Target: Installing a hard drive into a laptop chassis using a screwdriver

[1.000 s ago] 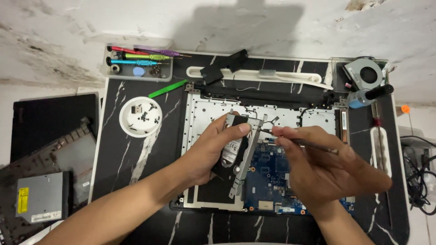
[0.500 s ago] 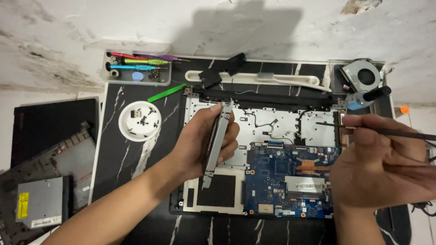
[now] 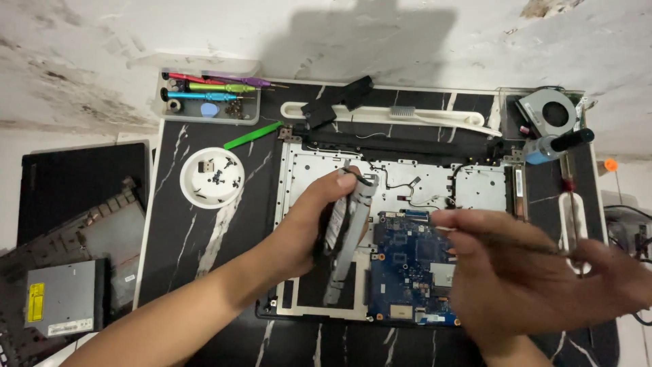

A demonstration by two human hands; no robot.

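Observation:
An opened laptop base (image 3: 475, 187) lies on a black marbled mat, its blue circuit board (image 3: 407, 261) exposed at the lower middle. My left hand (image 3: 316, 217) grips a flat drive in a silver metal bracket (image 3: 345, 234), tilted on edge above the empty bay. My right hand (image 3: 523, 278) hovers blurred over the board's right side and holds a thin dark tool (image 3: 523, 246) that points left.
A white dish of screws (image 3: 212, 178) and a green pry stick (image 3: 252, 135) sit to the left. A clear tray of screwdrivers (image 3: 207, 97) is at the back left, a cooling fan (image 3: 547, 112) at the back right. Laptop covers and an optical drive (image 3: 61, 299) lie far left.
My left hand has turned the bracketed drive and lowered it toward the bay. My right hand has swung back left over the circuit board with the thin tool.

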